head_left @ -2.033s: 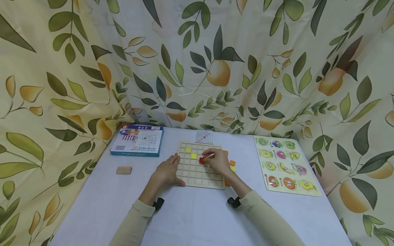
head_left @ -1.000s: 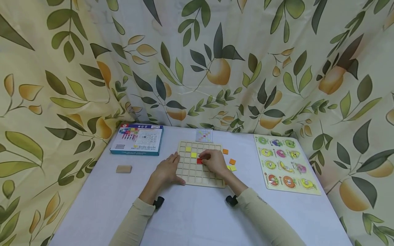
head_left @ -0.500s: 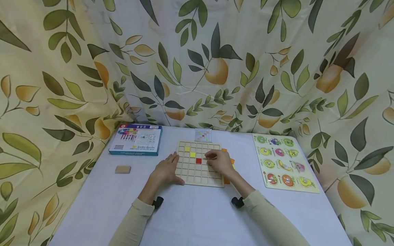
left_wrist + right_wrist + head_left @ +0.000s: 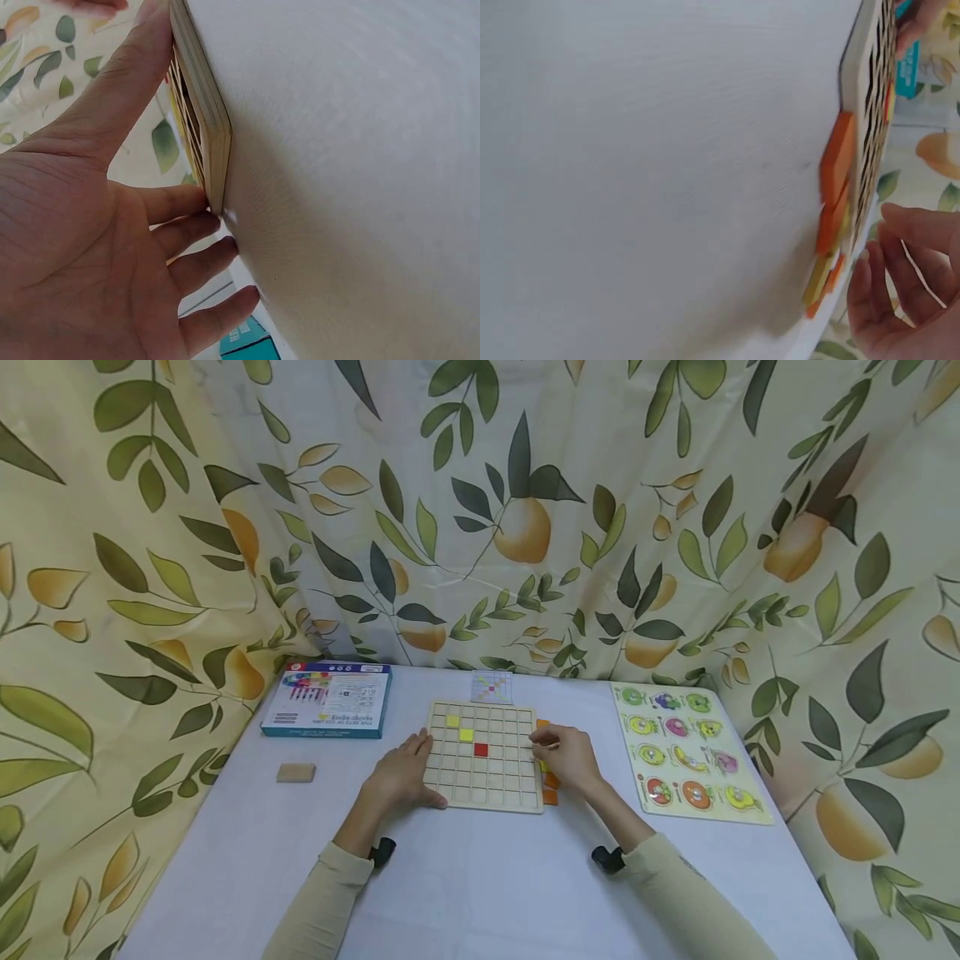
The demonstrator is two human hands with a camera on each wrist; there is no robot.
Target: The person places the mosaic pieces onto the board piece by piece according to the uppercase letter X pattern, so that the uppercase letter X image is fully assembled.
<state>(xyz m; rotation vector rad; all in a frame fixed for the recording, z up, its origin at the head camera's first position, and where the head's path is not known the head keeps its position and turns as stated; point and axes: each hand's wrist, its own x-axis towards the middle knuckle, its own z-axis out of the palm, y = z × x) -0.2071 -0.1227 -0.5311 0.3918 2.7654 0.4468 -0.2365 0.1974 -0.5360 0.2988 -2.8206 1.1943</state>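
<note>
Board (image 4: pixel 486 757): one pale wooden grid of square cells, lying flat mid-table (image 4: pixel 480 893), seen edge-on in both wrist views. Tiles seated in it: three, two yellow (image 4: pixel 453 721) and one red (image 4: pixel 481 749), stepping diagonally from the far-left corner toward the centre. Remaining cells show bare wood.

Loose tiles (image 4: pixel 550 795): a small cluster of orange and yellow squares against the board's right edge; exact count cannot be told, part hidden by the hand. Right wrist view shows them lying just beside the board, some overlapping.

Left hand (image 4: pixel 401 775): spread, palm down, fingers straight, thumb along the board's left edge, fingertips at its near corner.

Right hand (image 4: pixel 572 758): over the loose tiles, fingers loosely bent; whether it pinches a tile cannot be told.

Other items, one each: blue box (image 4: pixel 327 700) far left, wooden block (image 4: pixel 296 772) at left, small pattern card (image 4: pixel 492 687) behind the board, fruit puzzle (image 4: pixel 686 752) at right.
</note>
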